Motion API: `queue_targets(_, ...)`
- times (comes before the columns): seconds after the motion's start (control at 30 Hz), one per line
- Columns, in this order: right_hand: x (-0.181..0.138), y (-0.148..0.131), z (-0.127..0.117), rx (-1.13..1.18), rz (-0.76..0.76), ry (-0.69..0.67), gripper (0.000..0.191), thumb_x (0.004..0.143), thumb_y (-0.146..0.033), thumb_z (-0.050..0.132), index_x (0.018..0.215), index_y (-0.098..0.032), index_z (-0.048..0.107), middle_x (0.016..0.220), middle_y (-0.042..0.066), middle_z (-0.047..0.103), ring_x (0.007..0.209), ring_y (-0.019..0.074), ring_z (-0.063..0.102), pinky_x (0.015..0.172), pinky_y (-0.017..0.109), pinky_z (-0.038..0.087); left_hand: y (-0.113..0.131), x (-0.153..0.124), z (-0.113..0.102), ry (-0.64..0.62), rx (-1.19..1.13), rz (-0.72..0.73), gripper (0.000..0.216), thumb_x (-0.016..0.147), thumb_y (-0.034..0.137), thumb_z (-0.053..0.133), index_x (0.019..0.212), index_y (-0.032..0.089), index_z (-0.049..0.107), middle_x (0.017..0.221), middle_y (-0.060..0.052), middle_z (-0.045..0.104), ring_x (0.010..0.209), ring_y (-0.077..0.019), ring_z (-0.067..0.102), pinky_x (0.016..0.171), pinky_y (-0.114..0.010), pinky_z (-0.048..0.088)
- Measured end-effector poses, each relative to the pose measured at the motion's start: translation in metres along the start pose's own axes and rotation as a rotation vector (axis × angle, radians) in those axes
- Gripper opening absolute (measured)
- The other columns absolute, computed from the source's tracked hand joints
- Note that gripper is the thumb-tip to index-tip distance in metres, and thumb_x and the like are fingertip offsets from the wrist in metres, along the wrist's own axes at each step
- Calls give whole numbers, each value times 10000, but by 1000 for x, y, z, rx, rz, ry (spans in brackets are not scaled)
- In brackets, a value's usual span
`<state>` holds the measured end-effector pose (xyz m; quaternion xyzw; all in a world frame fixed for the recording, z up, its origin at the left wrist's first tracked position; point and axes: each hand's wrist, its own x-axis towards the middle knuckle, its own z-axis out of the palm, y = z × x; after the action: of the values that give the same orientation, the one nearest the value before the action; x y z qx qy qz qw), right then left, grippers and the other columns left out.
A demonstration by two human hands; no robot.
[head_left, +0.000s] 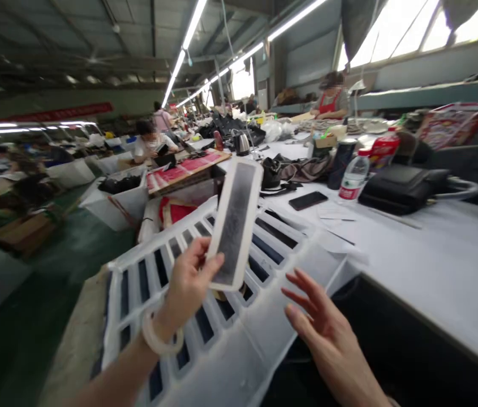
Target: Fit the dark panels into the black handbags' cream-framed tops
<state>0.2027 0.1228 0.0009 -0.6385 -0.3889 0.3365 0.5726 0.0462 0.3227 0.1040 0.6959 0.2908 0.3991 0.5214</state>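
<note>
My left hand (188,285) pinches the lower end of a long white-framed strip (235,223) with a dark grey middle, holding it upright above a white slotted tray (145,271). A pale bangle circles that wrist. My right hand (323,328) hovers to the right of the strip, palm turned inward, fingers spread, nothing in it. The tray's slots hold several dark strips in rows.
A white table (425,260) runs along the right with a black phone (308,199), a water bottle (354,176), black bags (402,186) and papers. White bins (115,200) stand on the green floor at left. Other people sit at benches further back.
</note>
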Motion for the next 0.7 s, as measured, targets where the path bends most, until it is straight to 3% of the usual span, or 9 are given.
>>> queue_targets(0.07,-11,-40,-24,225,20,288,689,837,-572,627,1432,-318,391,1489,102,459,1222,257,587,959,434,559,-12,-35,59,-118,187,119,157,908,257,607,1060,221,618,919,-18,705,799,-167,662,732,-285,544)
queue_targets(0.17,-35,-75,-60,242,35,552,868,688,-597,766,1422,-319,396,1489,99,449,1104,260,638,864,394,594,-20,-87,141,-352,286,517,225,915,129,514,1101,222,599,984,-67,692,933,-205,660,840,-335,539)
queue_targets(0.27,-73,-70,-96,184,157,736,998,604,-602,822,1441,-305,367,1389,110,531,983,250,665,748,352,608,-20,-126,205,-467,181,858,325,903,128,511,1227,134,544,956,-136,709,979,-253,673,865,-363,564)
queue_targets(0.37,-124,-43,-132,190,198,817,919,672,-554,803,1440,-337,348,1373,101,543,972,238,670,754,339,603,-18,-154,254,-511,67,1060,342,935,213,505,1251,86,526,849,-121,732,848,-237,707,763,-326,591)
queue_targets(0.47,-180,-23,-165,164,129,884,830,736,-474,780,1429,-364,337,1512,103,396,1061,240,649,850,358,592,-9,-177,285,-601,-76,1123,258,985,233,461,1205,144,562,767,-41,739,750,-171,707,711,-268,573)
queue_targets(0.57,-233,-24,-191,119,142,833,816,787,-466,727,1467,-372,285,1474,133,435,1110,281,638,918,435,568,7,-186,295,-760,-241,1128,294,962,262,551,1247,193,545,853,-19,748,827,-145,700,819,-238,552)
queue_targets(0.63,-264,-34,-203,84,147,788,841,794,-466,716,1488,-386,248,1399,145,497,1056,296,659,881,468,584,21,-177,295,-797,-229,1031,472,899,301,653,1330,191,494,1027,-75,722,984,-179,671,942,-279,521)
queue_targets(0.7,-290,-44,-212,1,135,811,860,780,-442,738,1491,-400,256,1397,146,490,1043,301,659,848,457,601,35,-159,298,-729,-104,866,619,848,280,707,1399,222,433,1269,-124,621,1202,-238,569,1051,-372,461)
